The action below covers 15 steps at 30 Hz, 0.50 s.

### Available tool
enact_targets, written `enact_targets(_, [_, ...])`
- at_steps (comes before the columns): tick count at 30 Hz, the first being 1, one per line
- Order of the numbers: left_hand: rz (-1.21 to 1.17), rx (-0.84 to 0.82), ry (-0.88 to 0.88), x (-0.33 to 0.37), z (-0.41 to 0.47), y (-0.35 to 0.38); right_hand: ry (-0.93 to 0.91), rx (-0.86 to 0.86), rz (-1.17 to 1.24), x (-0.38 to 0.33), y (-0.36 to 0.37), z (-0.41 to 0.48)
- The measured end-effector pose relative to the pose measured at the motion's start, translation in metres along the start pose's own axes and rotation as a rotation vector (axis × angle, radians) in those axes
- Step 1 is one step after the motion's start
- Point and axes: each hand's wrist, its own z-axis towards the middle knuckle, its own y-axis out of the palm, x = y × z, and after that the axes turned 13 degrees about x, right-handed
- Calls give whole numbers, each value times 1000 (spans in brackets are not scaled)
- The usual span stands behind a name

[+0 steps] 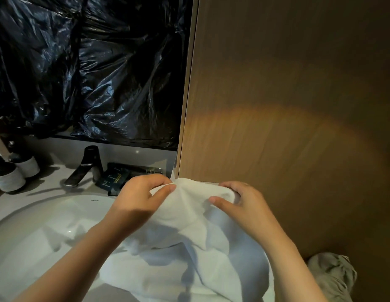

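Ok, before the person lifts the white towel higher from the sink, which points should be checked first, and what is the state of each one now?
1. Left hand pinches the towel at its upper edge: ok.
2. Right hand grips the same edge: ok.
3. Towel apart from the faucet: ok.
4. Lower part of the towel out of the sink: not ok, it drapes over the basin.
5. Towel dry: cannot tell.
6. Dark packets clear of the left hand: cannot tell, the hand hides part of them.
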Motion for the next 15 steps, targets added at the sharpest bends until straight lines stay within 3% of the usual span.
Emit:
enact_targets(2, [-7,39,-10,3,2,-4,-24,10,22,-2,0,2])
enact_targets(8, [98,196,-28,3,27,-30,-153,302,85,-4,-22,19])
enact_targets(12, [219,324,-7,1,35,-35,-153,309,-34,4,-29,24])
enact_targets(15, [302,332,-55,-6,32,-33,-74,265,-102,16,-27,15])
